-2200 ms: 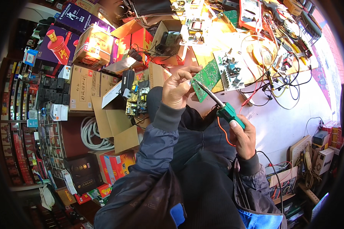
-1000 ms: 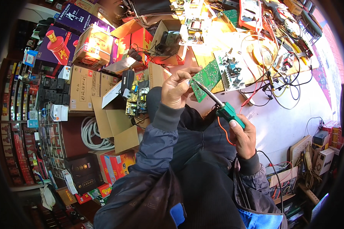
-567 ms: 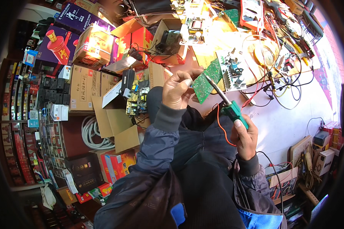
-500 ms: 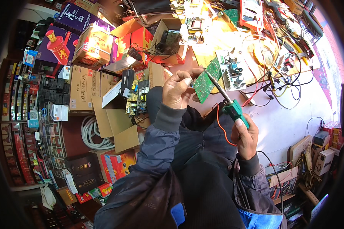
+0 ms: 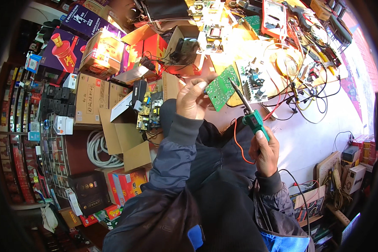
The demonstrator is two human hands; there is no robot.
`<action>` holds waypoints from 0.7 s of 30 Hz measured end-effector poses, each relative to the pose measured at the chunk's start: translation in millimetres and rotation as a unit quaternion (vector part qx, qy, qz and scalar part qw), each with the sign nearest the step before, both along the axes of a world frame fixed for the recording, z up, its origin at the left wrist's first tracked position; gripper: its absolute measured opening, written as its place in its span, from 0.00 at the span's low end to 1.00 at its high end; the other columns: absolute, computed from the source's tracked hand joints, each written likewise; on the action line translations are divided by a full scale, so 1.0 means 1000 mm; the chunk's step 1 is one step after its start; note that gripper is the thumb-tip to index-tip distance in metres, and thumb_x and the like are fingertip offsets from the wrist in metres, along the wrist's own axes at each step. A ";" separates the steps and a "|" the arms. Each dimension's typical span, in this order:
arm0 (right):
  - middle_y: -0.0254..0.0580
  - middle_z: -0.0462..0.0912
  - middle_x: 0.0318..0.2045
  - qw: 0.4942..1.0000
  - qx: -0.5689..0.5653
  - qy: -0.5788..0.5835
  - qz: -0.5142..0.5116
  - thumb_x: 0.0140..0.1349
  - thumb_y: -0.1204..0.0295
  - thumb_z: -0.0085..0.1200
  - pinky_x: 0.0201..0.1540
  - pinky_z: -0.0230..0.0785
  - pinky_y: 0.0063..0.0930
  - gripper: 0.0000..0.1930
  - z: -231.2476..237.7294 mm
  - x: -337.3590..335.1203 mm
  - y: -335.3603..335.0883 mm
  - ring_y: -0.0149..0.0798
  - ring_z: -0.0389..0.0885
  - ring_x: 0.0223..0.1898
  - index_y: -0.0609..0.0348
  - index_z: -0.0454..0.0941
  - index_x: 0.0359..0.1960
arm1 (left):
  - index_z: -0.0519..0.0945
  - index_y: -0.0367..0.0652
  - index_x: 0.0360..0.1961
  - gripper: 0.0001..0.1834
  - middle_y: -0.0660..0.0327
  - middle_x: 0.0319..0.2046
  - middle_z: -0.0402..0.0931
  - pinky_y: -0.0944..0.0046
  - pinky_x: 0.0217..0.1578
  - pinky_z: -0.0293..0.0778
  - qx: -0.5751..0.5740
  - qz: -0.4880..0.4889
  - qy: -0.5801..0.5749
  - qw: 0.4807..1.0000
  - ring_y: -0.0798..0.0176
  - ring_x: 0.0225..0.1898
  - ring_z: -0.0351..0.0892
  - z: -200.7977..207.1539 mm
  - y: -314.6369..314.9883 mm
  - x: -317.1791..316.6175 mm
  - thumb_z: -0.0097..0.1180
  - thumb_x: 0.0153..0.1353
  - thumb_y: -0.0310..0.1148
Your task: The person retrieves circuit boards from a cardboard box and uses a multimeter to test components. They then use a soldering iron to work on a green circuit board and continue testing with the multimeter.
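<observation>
The left hand (image 5: 192, 97) pinches a green circuit board (image 5: 221, 89) before the near edge of the surface (image 5: 239, 42); the right hand (image 5: 266, 152) grips a soldering iron (image 5: 253, 121). Iron work on the solder side seems in hand, tip contact unclear; any touch calls for a steady board. A component-laden circuit board (image 5: 253, 80) and tangled cables (image 5: 295, 93) crowd that edge.

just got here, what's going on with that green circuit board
A person holds the green circuit board up by its left side in the left hand, its solder-dotted face in view. The right hand grips a green-handled soldering iron, its tip over the board's face; whether it touches can't be told from this angle. Just right of it is another circuit board, crowded with components.
</observation>
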State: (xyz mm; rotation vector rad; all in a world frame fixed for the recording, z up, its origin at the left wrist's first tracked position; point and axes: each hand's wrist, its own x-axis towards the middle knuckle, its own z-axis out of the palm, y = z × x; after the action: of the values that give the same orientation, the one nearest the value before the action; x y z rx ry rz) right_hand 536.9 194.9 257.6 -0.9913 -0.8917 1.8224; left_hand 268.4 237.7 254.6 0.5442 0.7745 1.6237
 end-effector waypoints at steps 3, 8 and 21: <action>0.31 0.69 0.18 1.000 0.001 -0.004 -0.024 0.76 0.65 0.52 0.16 0.55 0.21 0.18 0.001 -0.002 0.001 0.24 0.62 0.14 0.66 0.73 0.58 | 0.82 0.44 0.46 0.10 0.46 0.61 0.78 0.51 0.48 0.87 0.002 0.021 0.007 1.000 0.53 0.54 0.84 -0.001 -0.006 -0.002 0.60 0.68 0.35; 0.29 0.67 0.17 0.998 -0.037 0.018 -0.052 0.72 0.70 0.56 0.18 0.54 0.21 0.11 0.011 -0.020 0.007 0.24 0.61 0.13 0.65 0.73 0.48 | 0.82 0.44 0.44 0.07 0.46 0.60 0.78 0.52 0.47 0.86 0.001 0.068 0.004 0.998 0.53 0.55 0.83 -0.004 -0.008 0.005 0.57 0.68 0.32; 0.53 0.85 0.41 0.995 0.072 0.051 -0.037 0.68 0.60 0.64 0.22 0.60 0.16 0.24 0.040 -0.088 0.028 0.22 0.69 0.20 0.69 0.73 0.54 | 0.77 0.35 0.47 0.08 0.47 0.62 0.76 0.55 0.54 0.81 0.077 0.153 0.129 0.977 0.56 0.56 0.80 0.003 -0.028 0.049 0.54 0.69 0.25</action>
State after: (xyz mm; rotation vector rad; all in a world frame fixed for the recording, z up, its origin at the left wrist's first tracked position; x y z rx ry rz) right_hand 448.4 223.1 297.8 -0.8237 -0.8991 1.7040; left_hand 317.9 210.1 258.0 0.7888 0.9638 1.9325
